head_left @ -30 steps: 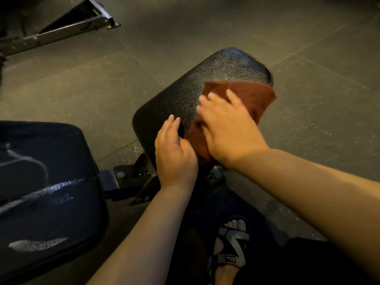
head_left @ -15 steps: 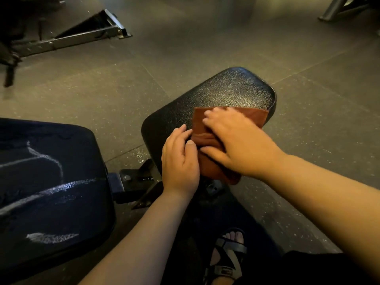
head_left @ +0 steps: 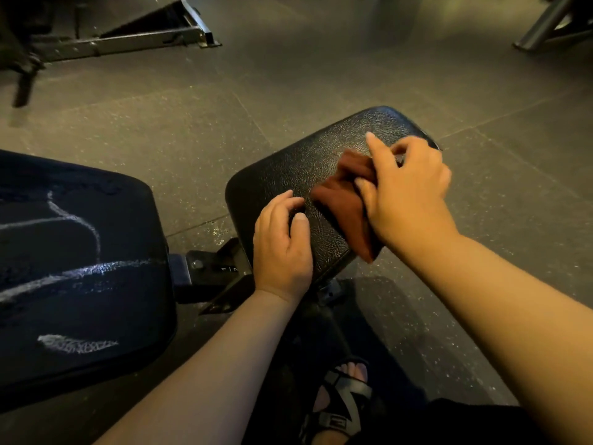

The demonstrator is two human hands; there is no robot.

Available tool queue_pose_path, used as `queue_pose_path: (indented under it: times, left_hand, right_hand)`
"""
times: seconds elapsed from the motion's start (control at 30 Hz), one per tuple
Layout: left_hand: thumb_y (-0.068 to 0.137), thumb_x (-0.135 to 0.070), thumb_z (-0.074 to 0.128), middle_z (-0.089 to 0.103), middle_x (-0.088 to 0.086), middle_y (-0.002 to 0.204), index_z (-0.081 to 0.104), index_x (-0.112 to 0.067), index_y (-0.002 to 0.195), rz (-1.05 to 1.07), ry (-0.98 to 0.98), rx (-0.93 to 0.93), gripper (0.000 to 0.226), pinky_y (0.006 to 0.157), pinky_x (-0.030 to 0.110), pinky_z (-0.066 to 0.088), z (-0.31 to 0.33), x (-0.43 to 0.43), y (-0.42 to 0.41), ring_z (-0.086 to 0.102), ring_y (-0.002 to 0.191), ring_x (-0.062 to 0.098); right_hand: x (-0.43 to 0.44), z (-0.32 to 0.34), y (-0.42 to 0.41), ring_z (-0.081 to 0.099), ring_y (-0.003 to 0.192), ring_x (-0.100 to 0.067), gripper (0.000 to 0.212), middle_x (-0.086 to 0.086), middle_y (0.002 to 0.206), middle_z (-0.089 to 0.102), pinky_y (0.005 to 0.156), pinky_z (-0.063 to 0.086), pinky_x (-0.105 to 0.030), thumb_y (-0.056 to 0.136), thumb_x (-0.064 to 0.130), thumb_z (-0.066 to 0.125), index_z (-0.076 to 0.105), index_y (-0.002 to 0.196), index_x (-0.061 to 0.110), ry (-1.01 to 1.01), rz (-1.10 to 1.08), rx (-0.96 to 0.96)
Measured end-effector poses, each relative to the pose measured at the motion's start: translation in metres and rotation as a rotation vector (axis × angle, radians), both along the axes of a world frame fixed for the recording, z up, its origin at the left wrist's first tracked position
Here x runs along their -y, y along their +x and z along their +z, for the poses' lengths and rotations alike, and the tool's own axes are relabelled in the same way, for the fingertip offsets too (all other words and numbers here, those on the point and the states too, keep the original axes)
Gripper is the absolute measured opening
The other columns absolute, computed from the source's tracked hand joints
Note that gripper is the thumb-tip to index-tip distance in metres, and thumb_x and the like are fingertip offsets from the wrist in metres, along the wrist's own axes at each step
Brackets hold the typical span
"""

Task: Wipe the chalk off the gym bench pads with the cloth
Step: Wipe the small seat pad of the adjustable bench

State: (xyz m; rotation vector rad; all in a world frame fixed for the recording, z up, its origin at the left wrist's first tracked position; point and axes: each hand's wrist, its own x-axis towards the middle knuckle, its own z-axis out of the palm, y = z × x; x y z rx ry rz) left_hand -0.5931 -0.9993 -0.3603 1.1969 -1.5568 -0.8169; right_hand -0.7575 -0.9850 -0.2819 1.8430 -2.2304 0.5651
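Note:
A small black bench pad (head_left: 308,168) sits in the middle of the view. A rust-brown cloth (head_left: 345,200) lies bunched on its right half. My right hand (head_left: 407,194) grips the cloth with curled fingers, the index finger sticking out straight. My left hand (head_left: 282,242) rests on the pad's near edge, fingers loosely bent, holding nothing. To the left is a larger dark blue pad (head_left: 80,274) with white chalk lines and a chalk smear (head_left: 77,343) on it.
A black metal bracket (head_left: 218,271) joins the two pads. My sandalled foot (head_left: 343,399) stands on the grey rubber floor below. A metal frame (head_left: 128,40) lies at the top left, and another machine leg (head_left: 545,27) at the top right.
My right hand went from pressing flat on the spread cloth to gripping it bunched up, further right on the pad. My left hand stayed at the near edge.

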Motion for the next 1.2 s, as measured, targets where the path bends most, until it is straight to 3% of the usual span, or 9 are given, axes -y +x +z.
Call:
queue_pose_path:
  times: [0.23, 0.43, 0.53, 0.67, 0.77, 0.9, 1.03, 1.1, 1.2]
  left_hand:
    - [0.097, -0.031, 0.037, 0.044, -0.007, 0.153, 0.054, -0.019, 0.141, -0.044, -0.053, 0.204, 0.048, 0.121, 0.041, 0.022, 0.000, -0.001, -0.003, 0.028, 0.146, 0.006]
    - [0.101, -0.029, 0.037, 0.038, -0.005, 0.158, 0.046, -0.019, 0.148, -0.113, -0.113, 0.341, 0.049, 0.123, 0.042, 0.019, 0.002, -0.003, -0.005, 0.021, 0.150, 0.006]
    - [0.101, -0.025, 0.036, 0.037, -0.002, 0.158, 0.045, -0.015, 0.149, -0.123, -0.152, 0.378, 0.050, 0.124, 0.041, 0.016, -0.001, -0.003, -0.006, 0.021, 0.151, 0.010]
    - [0.101, -0.023, 0.037, 0.037, -0.003, 0.158, 0.046, -0.016, 0.148, -0.143, -0.122, 0.350, 0.048, 0.125, 0.037, 0.012, 0.000, 0.000, -0.006, 0.021, 0.150, 0.009]
    - [0.103, -0.022, 0.040, 0.036, -0.005, 0.159, 0.048, -0.019, 0.146, -0.279, -0.167, 0.392, 0.044, 0.126, 0.040, 0.011, 0.008, 0.001, -0.011, 0.020, 0.151, 0.008]
    - [0.105, -0.026, 0.041, 0.036, -0.003, 0.159, 0.048, -0.019, 0.146, -0.431, -0.196, 0.392, 0.043, 0.124, 0.043, 0.019, 0.027, 0.026, -0.026, 0.020, 0.150, 0.008]
    - [0.105, -0.028, 0.045, 0.032, -0.007, 0.160, 0.048, -0.023, 0.147, -0.583, -0.261, 0.421, 0.042, 0.125, 0.044, 0.016, 0.045, 0.048, -0.053, 0.016, 0.152, 0.008]
    - [0.105, -0.026, 0.044, 0.033, -0.008, 0.160, 0.048, -0.024, 0.147, -0.666, -0.291, 0.431, 0.042, 0.126, 0.042, 0.014, 0.051, 0.052, -0.069, 0.017, 0.151, 0.006]
    - [0.104, -0.027, 0.043, 0.034, -0.006, 0.159, 0.048, -0.022, 0.147, -0.659, -0.310, 0.403, 0.044, 0.126, 0.041, 0.012, 0.057, 0.055, -0.090, 0.019, 0.151, 0.008]
  right_hand:
    - [-0.013, -0.020, -0.007, 0.051, 0.124, -0.034, 0.042, -0.009, 0.140, 0.054, 0.102, 0.038, -0.048, 0.099, 0.037, 0.048, 0.060, 0.137, 0.023, 0.039, 0.456, -0.259]
    - [-0.007, -0.029, -0.018, 0.046, 0.130, -0.035, 0.034, -0.010, 0.138, 0.053, 0.118, 0.018, -0.058, 0.100, 0.024, 0.050, 0.064, 0.130, 0.015, -0.211, 0.106, 0.023]
    - [-0.027, -0.054, 0.025, 0.040, 0.137, -0.034, 0.037, -0.012, 0.141, 0.049, 0.121, 0.004, -0.054, 0.097, 0.021, 0.054, 0.061, 0.133, 0.013, -0.183, 0.227, 0.095]
    - [-0.039, -0.061, 0.009, 0.034, 0.137, -0.036, 0.041, -0.014, 0.142, 0.040, 0.122, 0.011, -0.057, 0.098, 0.022, 0.054, 0.056, 0.138, 0.012, -0.208, 0.247, 0.139]
    - [-0.026, -0.049, 0.006, 0.025, 0.146, -0.030, 0.040, -0.007, 0.157, 0.023, 0.120, 0.025, -0.052, 0.104, 0.015, 0.039, 0.046, 0.144, 0.015, -0.383, -0.058, 0.463]
    - [-0.019, -0.048, 0.063, 0.008, 0.152, -0.007, 0.054, 0.016, 0.164, -0.008, 0.123, 0.023, -0.033, 0.107, 0.018, 0.032, 0.018, 0.158, 0.030, -0.553, -0.279, 0.954]
    - [-0.038, -0.068, 0.096, 0.016, 0.142, 0.004, 0.059, 0.018, 0.164, -0.011, 0.117, 0.029, -0.026, 0.108, 0.034, 0.031, -0.003, 0.156, 0.040, -0.507, -0.304, 1.235]
    - [-0.030, -0.060, 0.084, 0.016, 0.138, 0.006, 0.059, 0.015, 0.165, -0.010, 0.109, 0.023, -0.014, 0.108, 0.034, 0.030, -0.001, 0.157, 0.039, -0.493, -0.373, 1.328]
    - [-0.014, -0.043, 0.037, 0.018, 0.146, -0.003, 0.055, 0.010, 0.167, -0.006, 0.104, 0.018, -0.011, 0.108, 0.035, 0.030, 0.006, 0.158, 0.041, -0.526, -0.392, 1.348]
